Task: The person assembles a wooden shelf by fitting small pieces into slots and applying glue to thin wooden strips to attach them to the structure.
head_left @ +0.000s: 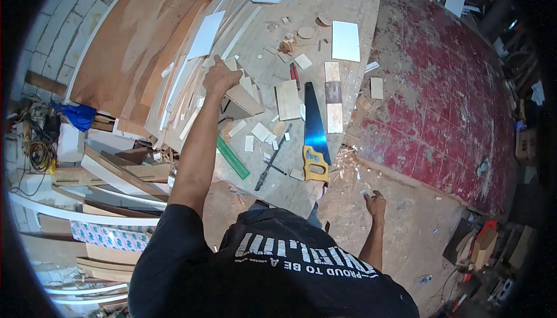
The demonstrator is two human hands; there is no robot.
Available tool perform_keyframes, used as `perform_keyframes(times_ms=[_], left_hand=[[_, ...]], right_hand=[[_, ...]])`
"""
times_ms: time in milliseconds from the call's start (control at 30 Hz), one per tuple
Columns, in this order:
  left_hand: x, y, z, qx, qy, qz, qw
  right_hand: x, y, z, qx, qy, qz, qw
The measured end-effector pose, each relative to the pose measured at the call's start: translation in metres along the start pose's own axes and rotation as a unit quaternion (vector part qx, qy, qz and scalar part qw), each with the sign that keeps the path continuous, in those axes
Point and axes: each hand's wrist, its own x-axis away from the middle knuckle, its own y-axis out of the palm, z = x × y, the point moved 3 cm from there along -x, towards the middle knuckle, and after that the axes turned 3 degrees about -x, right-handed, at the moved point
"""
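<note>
My left hand (221,78) is stretched out over the workbench, thumb and index finger apart, right at the edge of a tilted wooden block (246,101); its other fingers are hidden. My right hand (376,203) hangs low beside the bench, loosely curled with fingers apart and nothing visible in it. Between them lies a handsaw (316,132) with a yellow handle. Close by are a flat wooden piece (288,100), a red utility knife (295,76), a green ruler-like strip (233,158), a dark rod-like tool (272,156) and a wood strip with a brown band (333,93).
Long wood strips (184,80) and a white panel (206,33) lie along the bench's left side. Another white panel (346,41) sits near the right edge. Small offcuts (261,132) are scattered about. Stacked boards (116,170) stand left; a worn red floor (435,97) spreads right.
</note>
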Motion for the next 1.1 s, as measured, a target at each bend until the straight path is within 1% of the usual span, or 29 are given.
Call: perform_keyframes(times_ms=[133, 200, 233, 300, 333, 400, 433, 500, 533, 600, 667, 733, 800, 833, 900, 933, 1000, 1100], left_hand=[[-0.019, -0.009, -0.021, 0.001, 0.056, -0.022, 0.998], [-0.032, -0.014, -0.032, 0.003, 0.117, -0.027, 0.993], [-0.040, -0.015, -0.041, 0.003, 0.124, -0.030, 0.992], [-0.047, -0.022, -0.047, 0.029, 0.250, 0.001, 0.968], [-0.050, -0.027, -0.049, 0.031, 0.260, -0.001, 0.965], [-0.054, -0.036, -0.051, 0.037, 0.325, -0.080, 0.942], [-0.059, -0.036, -0.055, 0.041, 0.331, -0.082, 0.939], [-0.068, -0.037, -0.054, 0.027, 0.439, -0.082, 0.894], [-0.077, -0.035, -0.055, 0.033, 0.444, -0.079, 0.892], [-0.086, -0.028, -0.056, 0.012, 0.503, -0.057, 0.862], [-0.087, -0.029, -0.057, 0.016, 0.517, -0.058, 0.854], [-0.091, -0.031, -0.058, 0.019, 0.529, -0.055, 0.847], [-0.096, -0.029, -0.059, 0.018, 0.532, -0.089, 0.842], [-0.100, -0.026, -0.059, 0.021, 0.534, -0.087, 0.841], [-0.103, -0.024, -0.058, 0.040, 0.565, -0.091, 0.819], [-0.105, -0.024, -0.058, 0.043, 0.565, -0.090, 0.819], [-0.106, -0.020, -0.056, 0.049, 0.549, -0.137, 0.823], [-0.110, -0.020, -0.056, 0.059, 0.549, -0.149, 0.820]], right_hand=[[0.035, 0.019, -0.001, -0.005, 0.032, 0.010, 0.999], [0.053, 0.032, -0.005, 0.007, 0.055, 0.010, 0.998], [0.061, 0.039, -0.005, 0.005, 0.061, 0.015, 0.998], [0.079, 0.053, -0.011, -0.002, 0.062, 0.015, 0.998], [0.090, 0.062, -0.015, -0.004, 0.069, 0.022, 0.997], [0.112, 0.079, -0.024, -0.016, 0.090, 0.034, 0.995], [0.123, 0.089, -0.029, -0.016, 0.095, 0.040, 0.995], [0.145, 0.109, -0.038, -0.010, 0.097, 0.060, 0.993], [0.152, 0.117, -0.042, -0.009, 0.098, 0.068, 0.993], [0.169, 0.136, -0.045, -0.003, 0.097, 0.040, 0.995], [0.179, 0.154, -0.040, 0.003, 0.109, 0.055, 0.992], [0.187, 0.161, -0.048, -0.007, 0.114, 0.046, 0.992], [0.192, 0.161, -0.055, 0.007, 0.112, 0.058, 0.992], [0.193, 0.159, -0.057, 0.009, 0.120, 0.063, 0.991], [0.193, 0.156, -0.056, 0.014, 0.126, 0.070, 0.989], [0.189, 0.156, -0.053, 0.002, 0.121, 0.071, 0.990], [0.184, 0.150, -0.056, -0.004, 0.113, 0.074, 0.991], [0.180, 0.137, -0.074, 0.040, 0.091, 0.084, 0.991]])
